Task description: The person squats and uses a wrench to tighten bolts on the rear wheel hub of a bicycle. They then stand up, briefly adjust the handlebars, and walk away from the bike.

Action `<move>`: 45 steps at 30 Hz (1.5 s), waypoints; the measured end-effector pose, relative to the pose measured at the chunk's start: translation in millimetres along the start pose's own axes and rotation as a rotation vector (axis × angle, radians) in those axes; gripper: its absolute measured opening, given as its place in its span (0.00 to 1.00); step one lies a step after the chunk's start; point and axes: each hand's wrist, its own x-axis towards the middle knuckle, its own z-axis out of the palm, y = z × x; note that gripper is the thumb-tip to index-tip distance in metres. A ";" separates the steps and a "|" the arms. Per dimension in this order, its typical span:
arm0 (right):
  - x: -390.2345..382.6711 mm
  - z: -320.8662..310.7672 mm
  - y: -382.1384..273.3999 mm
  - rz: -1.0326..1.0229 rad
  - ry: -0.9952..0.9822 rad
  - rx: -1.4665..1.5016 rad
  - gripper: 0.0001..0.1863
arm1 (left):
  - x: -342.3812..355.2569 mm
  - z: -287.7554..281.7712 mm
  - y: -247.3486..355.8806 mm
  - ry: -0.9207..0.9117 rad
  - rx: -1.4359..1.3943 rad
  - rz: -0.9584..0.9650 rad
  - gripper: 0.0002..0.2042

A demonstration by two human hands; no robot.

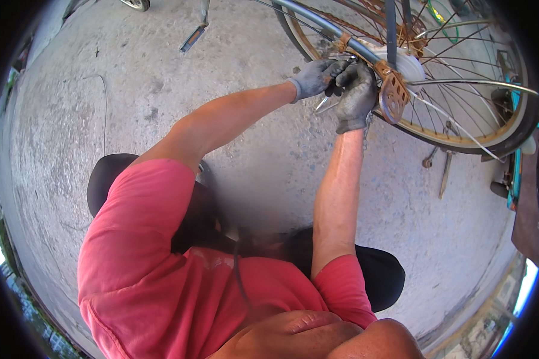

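Both hands, in grey work gloves with dark stains, meet at the rear part of a bicycle at the upper right. My left hand (315, 78) reaches in with its fingers bent around a small dark part. Just to its right, my right hand (357, 93) is closed, its fingertips toward the left hand. What the fingers grip is mostly hidden by the gloves. Right beside the right hand hangs a rusty plate with holes (394, 96), below the blue-grey frame tube (323, 23). The spoked bicycle wheel (509, 140) lies beyond, with a whitish disc (412, 67) near its hub.
A bicycle pedal (193, 39) juts over the concrete floor (150, 84) at the top. Under the wheel lie a slim metal tool (445, 175) and a short wrench-like tool (429, 160). A thin wire (105, 110) lies on the left. Teal metal (514, 185) stands at the right.
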 end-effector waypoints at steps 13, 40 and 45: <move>0.5 0.6 1.3 -0.085 -0.026 -0.025 0.17 | 13.8 -27.8 26.9 -0.239 0.417 -0.056 0.22; -7.9 7.6 -7.1 -0.142 -0.033 -0.085 0.14 | 14.8 -46.3 21.4 -0.219 0.528 -0.083 0.26; -7.2 5.3 -6.6 -0.155 -0.023 -0.103 0.14 | 10.0 -44.0 39.8 -0.201 0.427 -0.140 0.26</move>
